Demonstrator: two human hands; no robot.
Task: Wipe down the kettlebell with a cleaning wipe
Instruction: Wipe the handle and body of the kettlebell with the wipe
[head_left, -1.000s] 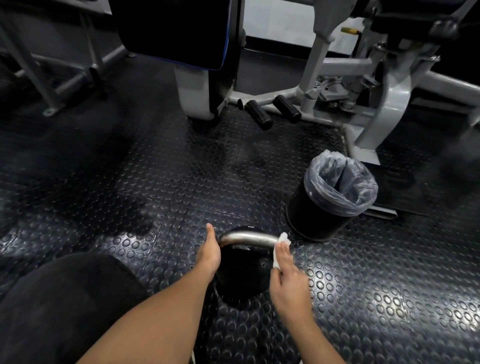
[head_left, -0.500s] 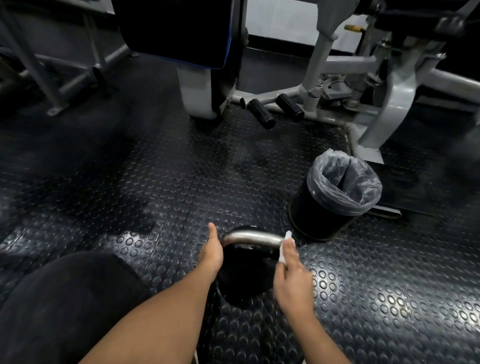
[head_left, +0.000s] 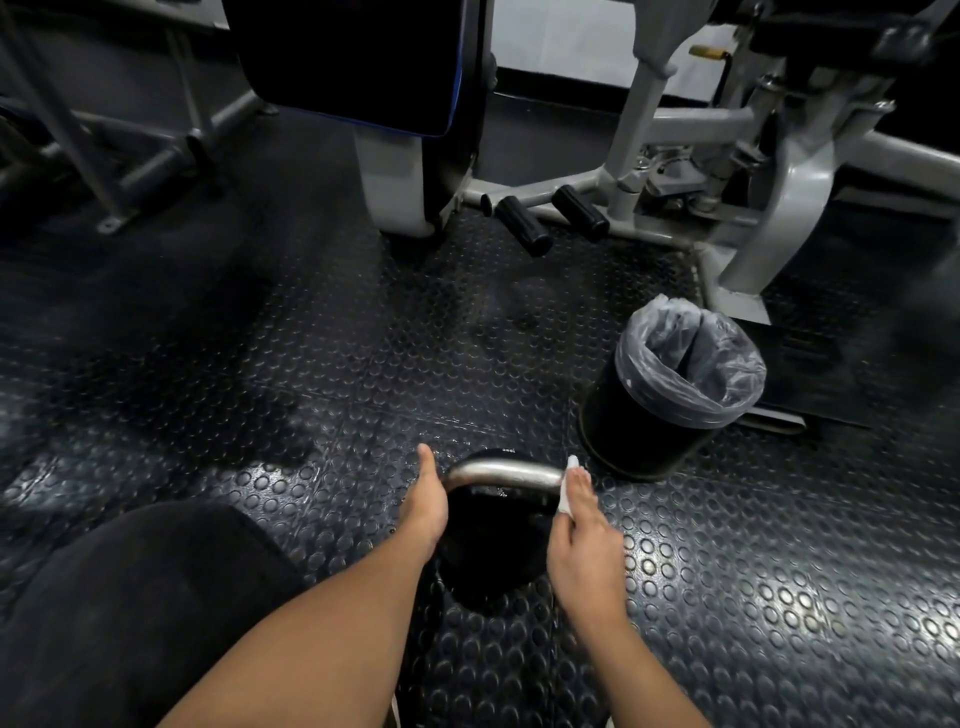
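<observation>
— How far along am I?
— Early, I'd judge. The kettlebell (head_left: 493, 556) stands on the floor (head_left: 311, 389) before you; your right hand (head_left: 584, 551) pinches the wipe (head_left: 569, 491) onto its handle's (head_left: 504, 472) right end. The black body awaits wiping. Your left hand (head_left: 423, 506) rests at the handle's left end; fingers hidden, grip unclear.
— Room?
— Bin (head_left: 649, 431) just right of the kettlebell, apart. Open room left and beyond; your knee (head_left: 130, 597) near-left.

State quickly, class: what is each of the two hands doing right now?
Left hand: against the left side of the kettlebell; fingers hidden, grip cannot be told.
Right hand: closed, holding the wipe against the handle.
</observation>
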